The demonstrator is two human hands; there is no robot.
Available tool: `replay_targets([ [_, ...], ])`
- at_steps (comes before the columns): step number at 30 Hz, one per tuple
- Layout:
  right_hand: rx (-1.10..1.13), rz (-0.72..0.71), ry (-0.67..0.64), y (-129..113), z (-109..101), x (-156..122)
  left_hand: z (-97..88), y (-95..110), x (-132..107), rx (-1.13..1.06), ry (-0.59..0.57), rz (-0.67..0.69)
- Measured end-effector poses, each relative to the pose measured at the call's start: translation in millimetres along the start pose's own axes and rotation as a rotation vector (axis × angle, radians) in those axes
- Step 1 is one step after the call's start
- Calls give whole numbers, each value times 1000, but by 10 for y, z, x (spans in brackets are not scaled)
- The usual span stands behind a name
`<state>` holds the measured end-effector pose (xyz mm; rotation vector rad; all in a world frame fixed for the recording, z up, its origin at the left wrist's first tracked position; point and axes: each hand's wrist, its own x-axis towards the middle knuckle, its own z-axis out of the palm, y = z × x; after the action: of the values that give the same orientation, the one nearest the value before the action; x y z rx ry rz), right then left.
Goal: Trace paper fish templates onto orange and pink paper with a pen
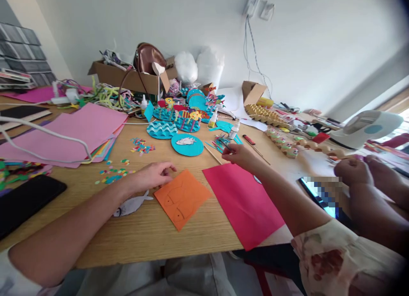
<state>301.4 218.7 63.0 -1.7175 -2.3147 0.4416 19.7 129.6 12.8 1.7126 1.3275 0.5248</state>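
Observation:
My left hand (159, 174) hovers by the upper left edge of an orange sheet (182, 198), fingers loosely bent and apart, holding nothing. Two fish outlines are drawn in pencil on that sheet. Just below my left wrist lies a white paper fish (132, 205), partly covered by the arm. My right hand (238, 154) reaches past a red sheet (244, 202) and pinches what look like scissors (225, 142), above a small heap of blue strips. A blue disc (187, 145) bearing a white fish drawing lies between and beyond my hands.
Pink sheets (70, 134) and a black phone (30, 202) are at left, with paper dots (116, 174) nearby. Finished blue sea scenes (188, 119) and a glue bottle (234, 130) stand further back. At right are another person's hands (358, 170) and a lit phone (319, 198).

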Motion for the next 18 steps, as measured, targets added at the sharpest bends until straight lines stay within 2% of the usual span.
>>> replay_targets([
  [2,2,-89,-59,-285,97,49,-103,79,-80,-36,-5,-15],
  [5,-32,-182,-113,-575,188,56,-322,167,-233,35,66,-12],
  [9,-128,-216,-119,-669,209,145,-504,155,-395,238,50,-29],
  [12,-203,-187,-101,-606,205,352,-450,121,-391,374,37,1],
  [18,-319,-220,-96,-544,313,808,-118,209,-153,399,-40,99],
])
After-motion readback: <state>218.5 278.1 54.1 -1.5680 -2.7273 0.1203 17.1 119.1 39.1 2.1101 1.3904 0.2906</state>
